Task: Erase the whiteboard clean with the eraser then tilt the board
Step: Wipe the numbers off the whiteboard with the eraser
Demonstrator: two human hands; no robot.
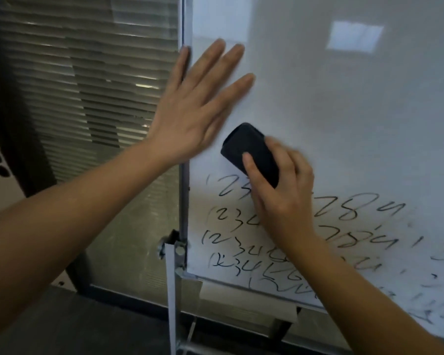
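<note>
Right hand (280,190) grips the dark eraser (250,152), with the thumb over its back and the other fingers curled round its far side. The eraser is pressed on the whiteboard (344,111), just above the top row of written numbers (280,231) and near the board's left frame (184,175). Left hand (198,108) lies flat and open on the board, above the eraser, with straight spread fingers; its thumb rests along the left frame. It holds nothing.

Above the eraser the board looks clean; below it several rows of numbers remain, and toward the lower right of the board some are only smeared.

I think the main risk is the pivot bracket (176,248) on the frame below the left hand: if the board can swing there, a hard stroke low on the board may tilt it too early. Light or fast strokes may only smear the ink, as at the lower right. The eraser may also slip from the hand if it catches the frame.
</note>
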